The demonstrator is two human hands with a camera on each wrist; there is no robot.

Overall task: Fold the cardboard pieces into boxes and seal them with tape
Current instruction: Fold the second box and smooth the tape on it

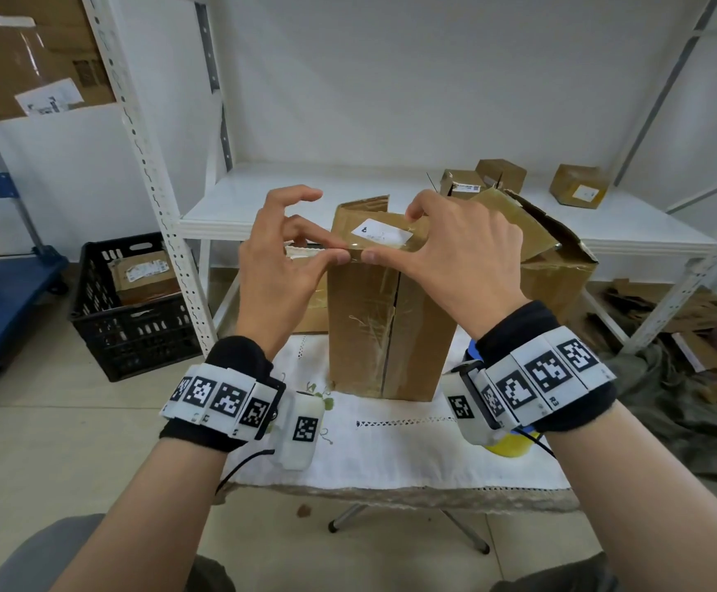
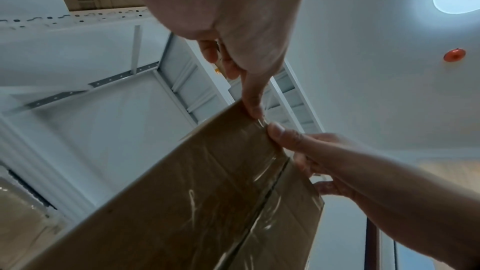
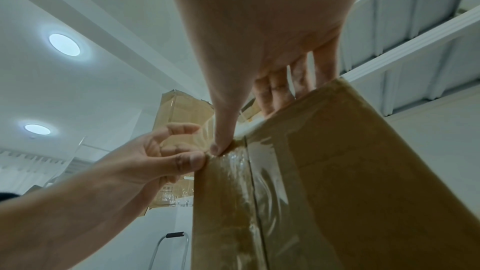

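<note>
A tall cardboard box stands upright on a small table covered with a white cloth. Clear tape runs down its front seam and over the top edge. My left hand pinches the tape end at the box's top front edge between thumb and forefinger. My right hand grips the same edge: its thumb presses the front face beside the left thumb, and its fingers curl over the top near a white label. The wrist views show the box, the crinkled tape and both thumbs meeting.
A white metal shelf stands behind, with small boxes on it. A larger open box is behind on the right. A black crate and a blue cart stand at left. Flattened cardboard lies at right. A yellow-and-blue object sits under my right wrist.
</note>
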